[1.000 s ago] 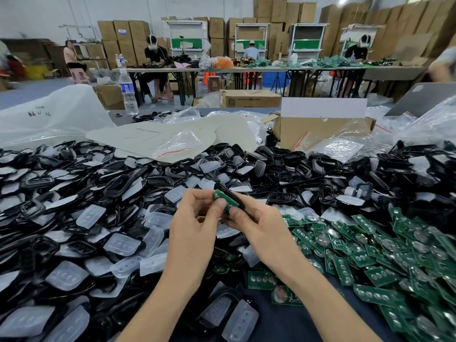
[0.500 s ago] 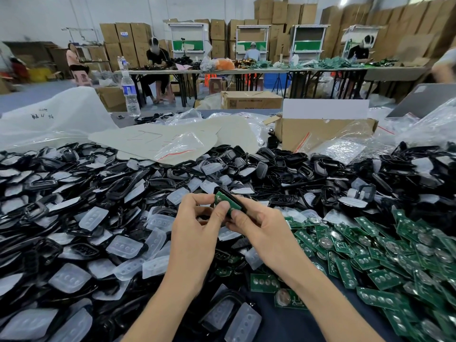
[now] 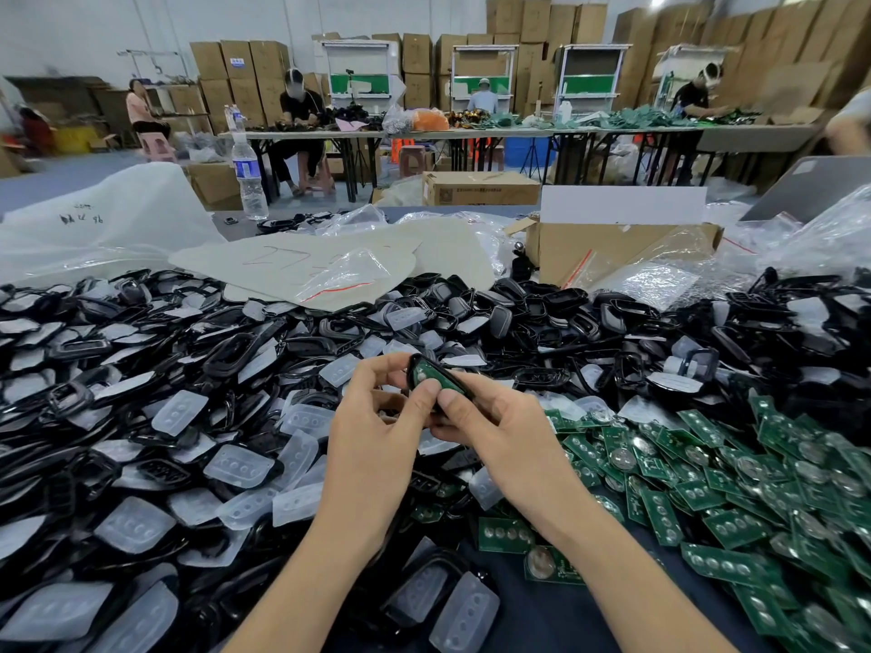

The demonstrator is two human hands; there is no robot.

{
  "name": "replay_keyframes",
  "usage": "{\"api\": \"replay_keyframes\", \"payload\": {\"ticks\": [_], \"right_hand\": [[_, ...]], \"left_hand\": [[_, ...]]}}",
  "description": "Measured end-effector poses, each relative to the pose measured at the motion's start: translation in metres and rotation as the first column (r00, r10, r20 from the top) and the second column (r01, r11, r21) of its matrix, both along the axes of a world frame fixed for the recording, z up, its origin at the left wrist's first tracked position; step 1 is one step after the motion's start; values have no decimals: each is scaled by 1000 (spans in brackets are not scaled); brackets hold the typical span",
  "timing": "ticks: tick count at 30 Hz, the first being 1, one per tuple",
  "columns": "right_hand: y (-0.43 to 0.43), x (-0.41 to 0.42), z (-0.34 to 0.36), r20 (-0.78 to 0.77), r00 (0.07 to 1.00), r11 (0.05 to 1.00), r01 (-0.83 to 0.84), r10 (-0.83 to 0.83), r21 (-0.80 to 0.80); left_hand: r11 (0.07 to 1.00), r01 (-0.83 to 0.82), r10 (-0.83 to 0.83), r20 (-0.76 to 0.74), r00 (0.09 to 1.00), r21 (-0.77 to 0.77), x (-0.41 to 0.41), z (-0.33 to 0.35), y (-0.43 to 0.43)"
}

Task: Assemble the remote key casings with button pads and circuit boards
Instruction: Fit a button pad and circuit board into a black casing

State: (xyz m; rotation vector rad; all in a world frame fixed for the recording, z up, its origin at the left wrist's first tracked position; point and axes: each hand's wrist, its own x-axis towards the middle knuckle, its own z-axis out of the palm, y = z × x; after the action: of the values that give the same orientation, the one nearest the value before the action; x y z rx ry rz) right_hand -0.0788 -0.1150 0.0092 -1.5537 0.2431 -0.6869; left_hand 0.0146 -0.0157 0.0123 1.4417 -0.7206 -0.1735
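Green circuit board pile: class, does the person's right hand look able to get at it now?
Probably yes, once freed: the right hand pinches the casing together with the left hand, yet the circuit board pile lies uncovered right beside it.

Tabletop (image 3: 537, 622) carries heaped black casings (image 3: 231, 355) and translucent button pads (image 3: 239, 465) at left. Green circuit boards (image 3: 660, 511) lie piled at right.

Casings (image 3: 226, 355) and button pads (image 3: 240, 464) heap on the counter's (image 3: 556, 619) left; circuit boards (image 3: 730, 525) lie right; a cardboard box (image 3: 612, 249) and a bottle (image 3: 247, 176) stand behind.
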Motion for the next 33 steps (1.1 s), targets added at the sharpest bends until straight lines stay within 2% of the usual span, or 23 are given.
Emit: {"api": "replay_keyframes", "payload": {"ticks": [6, 18, 33], "right_hand": [[-1, 0, -1, 9, 1000, 997, -21, 20, 78], [-3, 1, -8, -20, 1000, 1000, 23, -23, -6], [-7, 2, -12, -6, 1000, 1000, 28, -28, -3]], "left_hand": [[1000, -2, 2, 21, 1000, -6, 0, 2, 1], [1000, 12, -12, 9, 1000, -10, 3, 1, 1], [1000, -2, 2, 36, 999, 12, 2, 1, 2]]}}
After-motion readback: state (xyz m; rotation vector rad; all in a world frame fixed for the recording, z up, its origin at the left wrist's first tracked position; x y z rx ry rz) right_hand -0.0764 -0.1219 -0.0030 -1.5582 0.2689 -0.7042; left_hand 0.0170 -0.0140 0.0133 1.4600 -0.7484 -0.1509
